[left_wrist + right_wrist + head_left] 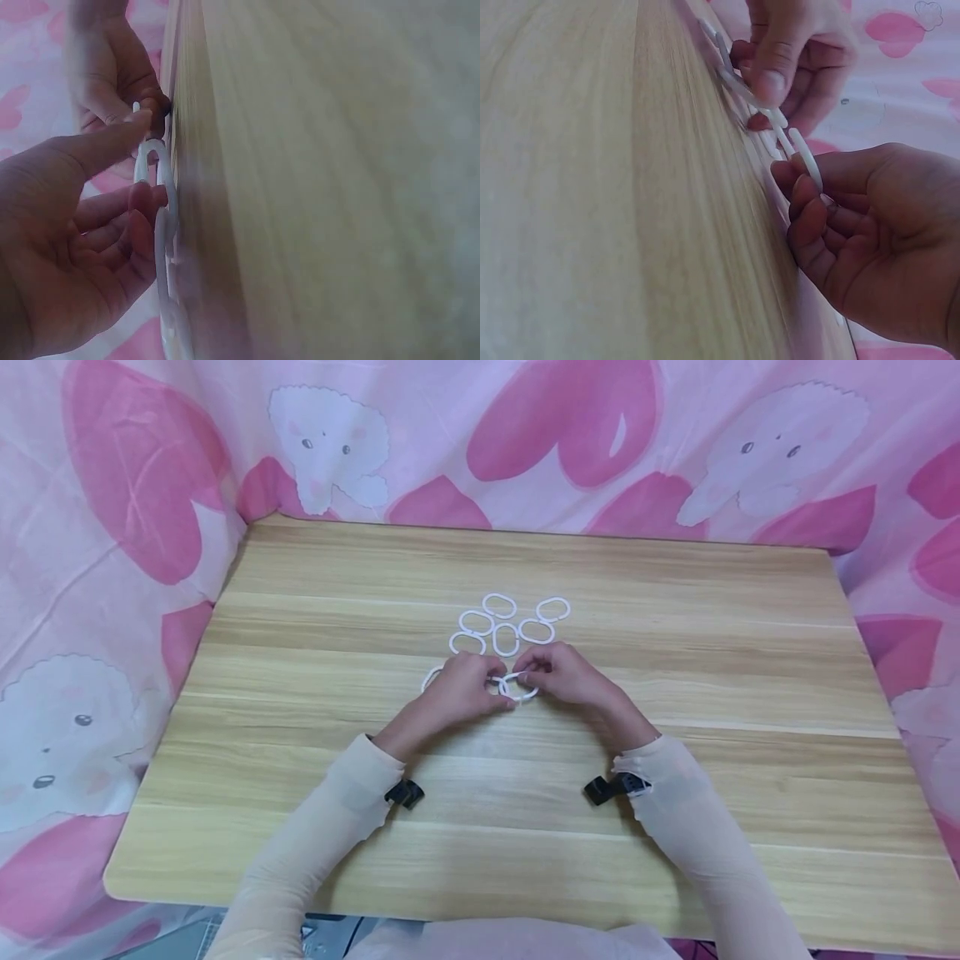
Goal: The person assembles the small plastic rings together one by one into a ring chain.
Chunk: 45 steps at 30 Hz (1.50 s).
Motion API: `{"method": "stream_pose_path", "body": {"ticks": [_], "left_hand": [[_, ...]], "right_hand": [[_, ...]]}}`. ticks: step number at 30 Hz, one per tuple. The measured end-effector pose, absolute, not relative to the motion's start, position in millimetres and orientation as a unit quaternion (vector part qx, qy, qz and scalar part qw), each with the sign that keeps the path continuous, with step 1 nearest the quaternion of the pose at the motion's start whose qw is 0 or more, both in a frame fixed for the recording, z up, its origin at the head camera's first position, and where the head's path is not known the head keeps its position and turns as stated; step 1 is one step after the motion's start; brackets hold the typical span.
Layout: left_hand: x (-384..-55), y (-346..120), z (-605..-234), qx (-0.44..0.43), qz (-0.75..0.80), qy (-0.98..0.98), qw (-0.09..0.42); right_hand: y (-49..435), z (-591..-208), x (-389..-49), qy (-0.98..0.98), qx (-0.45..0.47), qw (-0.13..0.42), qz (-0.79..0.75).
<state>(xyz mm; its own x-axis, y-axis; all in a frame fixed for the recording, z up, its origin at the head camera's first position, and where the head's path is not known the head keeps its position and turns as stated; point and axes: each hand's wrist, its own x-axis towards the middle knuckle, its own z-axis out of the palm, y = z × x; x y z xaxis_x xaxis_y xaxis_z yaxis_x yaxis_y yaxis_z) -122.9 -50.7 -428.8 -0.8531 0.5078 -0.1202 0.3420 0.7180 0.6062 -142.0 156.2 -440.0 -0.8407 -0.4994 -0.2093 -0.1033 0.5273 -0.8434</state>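
Observation:
My left hand [467, 687] pinches a white oval link [172, 206], part of a short chain. More of the chain [165, 300] trails below that hand, and a curved piece of white link [427, 678] shows left of it in the head view. My right hand [567, 675] grips another white oval link [808, 161] between thumb and fingers. This link overlaps the end of the chain between both hands, just over the table. Whether the two are hooked together I cannot tell. Fingers hide parts of both links.
Beyond the hands, several loose white oval links [494, 639] lie on the wooden table [712, 635]. A pink patterned cloth [435, 435] hangs behind the table and at its sides. Each wrist wears a black camera mount [406, 793].

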Motion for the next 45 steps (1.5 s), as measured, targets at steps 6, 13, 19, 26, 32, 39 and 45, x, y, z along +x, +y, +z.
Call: {"method": "stream_pose_path", "body": {"ticks": [6, 13, 19, 26, 32, 39, 45], "left_hand": [[-122, -56, -433, 0.229, 0.286, 0.918, 0.149], [-120, -61, -435, 0.238, 0.299, 0.912, 0.149], [-120, -62, -436, 0.234, 0.291, 0.916, 0.148], [-120, -61, -435, 0.238, 0.283, 0.917, 0.152], [-120, -61, -433, 0.244, 0.277, 0.917, 0.153], [-120, -61, -432, 0.249, 0.274, 0.915, 0.159], [-120, -61, -431, 0.252, 0.277, 0.912, 0.168]], "right_hand": [[155, -440, -144, 0.845, -0.174, 0.235, -0.448], [152, -428, -156, 0.863, -0.186, 0.203, -0.425], [132, -422, -177, 0.897, -0.221, 0.159, -0.348], [103, -421, -191, 0.91, -0.261, 0.151, -0.284], [84, -421, -194, 0.932, -0.252, 0.139, -0.219], [75, -420, -195, 0.932, -0.259, 0.142, -0.209], [77, -422, -195, 0.928, -0.252, 0.139, -0.235]]}}
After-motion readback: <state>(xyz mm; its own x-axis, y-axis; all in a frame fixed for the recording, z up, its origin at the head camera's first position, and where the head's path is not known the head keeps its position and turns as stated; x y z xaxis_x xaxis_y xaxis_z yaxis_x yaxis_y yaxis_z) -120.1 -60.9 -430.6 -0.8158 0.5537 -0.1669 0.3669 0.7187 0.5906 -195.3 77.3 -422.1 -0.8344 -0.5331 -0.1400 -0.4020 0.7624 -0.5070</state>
